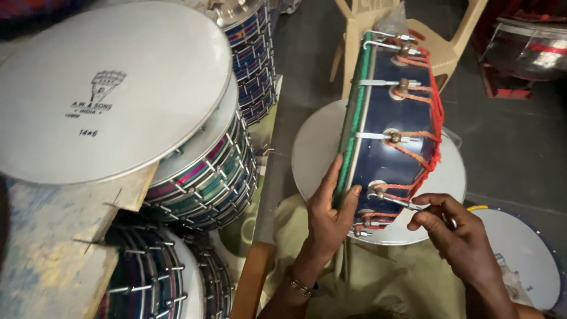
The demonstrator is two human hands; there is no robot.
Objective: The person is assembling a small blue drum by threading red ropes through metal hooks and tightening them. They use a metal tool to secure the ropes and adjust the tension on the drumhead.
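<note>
A dark blue drum stands on its edge above my lap, with a green rim, metal tension rods and red cord laced along its side. My left hand grips the drum's near rim, fingers wrapped over the green edge. My right hand pinches a metal tension hook at the drum's lower side, next to the red cord. A metal bracelet sits on my left wrist. The drum rests against a flat white drumhead lying behind it.
Stacked drums with multicoloured shells and metal rods fill the left side, topped by a large white drumhead. A wooden board leans at lower left. A beige plastic chair stands behind, and another white drum lies at lower right.
</note>
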